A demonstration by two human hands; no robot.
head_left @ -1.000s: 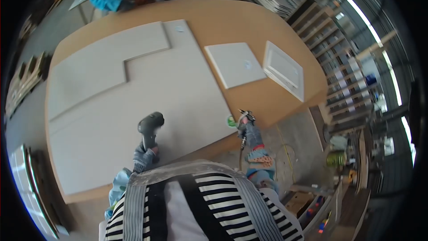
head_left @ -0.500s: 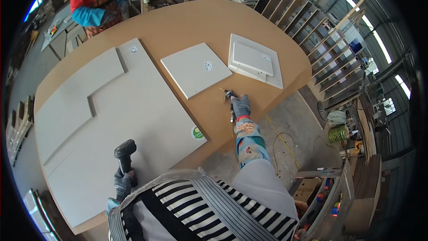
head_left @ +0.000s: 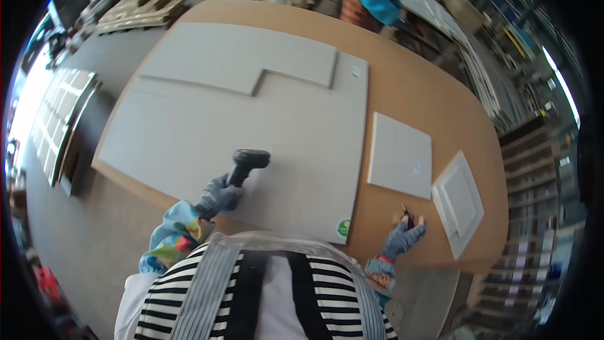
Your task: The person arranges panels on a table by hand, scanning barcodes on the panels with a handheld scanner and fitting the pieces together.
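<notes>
My left hand (head_left: 219,195), in a grey glove with bare fingertips, is wrapped round the handle of a dark barcode scanner (head_left: 250,158). The scanner is held above a large pale panel (head_left: 296,151). Near the table's front edge, at the right, my gloved right hand (head_left: 402,239) is closed on a small dark drill (head_left: 410,219) with a thin brass-coloured bit. My fingers hide most of the drill's body. Just beyond it lies a square white panel (head_left: 399,154) with a label. Right of that hand is a stack of smaller white panels (head_left: 458,204).
A notched pale panel (head_left: 251,50) rests on the large panel, which has a round green sticker (head_left: 343,227). Everything lies on a brown-topped table (head_left: 440,101). Across it stands a co-worker in blue sleeves (head_left: 377,3). Slotted racks (head_left: 535,182) stand to the right.
My view has swung left, so the table and panels sit differently in it. The scanner stays in my left hand. My right hand stays with the drill near the square panel.
</notes>
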